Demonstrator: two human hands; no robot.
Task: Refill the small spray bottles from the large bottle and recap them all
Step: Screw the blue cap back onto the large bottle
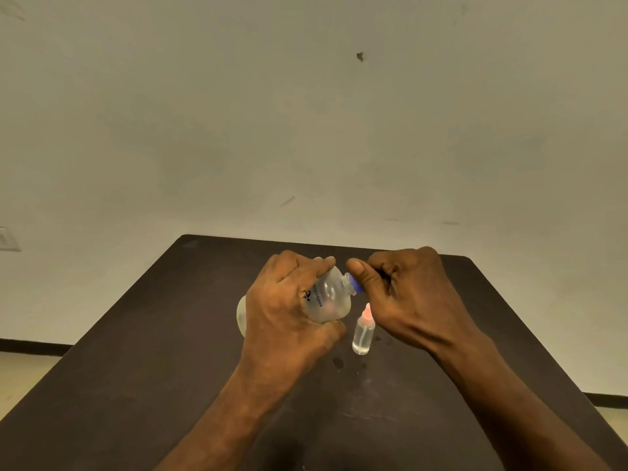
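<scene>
Both forearms reach over the dark bench (pixel 136 351), where the left hand (pixel 289 307) grips the large clear bottle (pixel 331 300), tilted with its neck toward the right. Its blue cap (pixel 356 285) is pinched by the right hand (pixel 407 294). One small bottle (pixel 363 334) with a pink nozzle stands upright just below the cap, between the hands.

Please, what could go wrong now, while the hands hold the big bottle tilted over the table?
1. The left hand holds the big bottle tilted while the right hand works its blue cap; liquid may spill if the cap is off or loose.
2. The small bottle stands close under the right hand, so it may be knocked over.
3. Wet spots on the table suggest a slippery grip.
</scene>
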